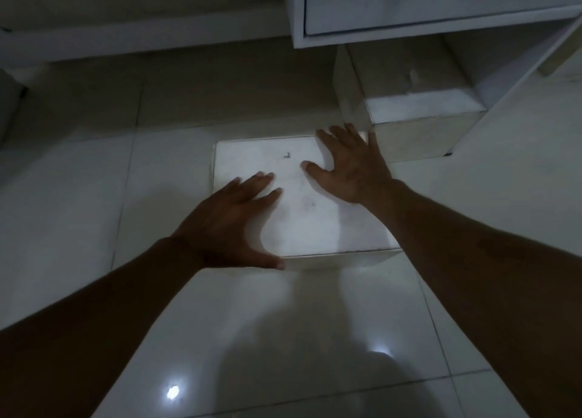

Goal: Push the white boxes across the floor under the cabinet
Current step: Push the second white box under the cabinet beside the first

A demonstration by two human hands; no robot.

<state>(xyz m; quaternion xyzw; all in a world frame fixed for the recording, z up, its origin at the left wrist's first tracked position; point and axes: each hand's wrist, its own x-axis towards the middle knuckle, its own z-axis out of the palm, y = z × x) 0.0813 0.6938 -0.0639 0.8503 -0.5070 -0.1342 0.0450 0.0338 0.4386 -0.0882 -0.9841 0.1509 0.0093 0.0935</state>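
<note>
- Both hands lie flat on the near white box [302,197]; left hand [226,222] spread over its near left corner, fingers straight, thumb against the front edge; right hand [349,166] splayed wide on the far right part of the lid
- near white box sits on the glossy tiled floor [78,197], in front of the cabinet [409,5]
- second white box [415,103] stands beyond it, partly under the cabinet, just beside the right fingertips
</note>
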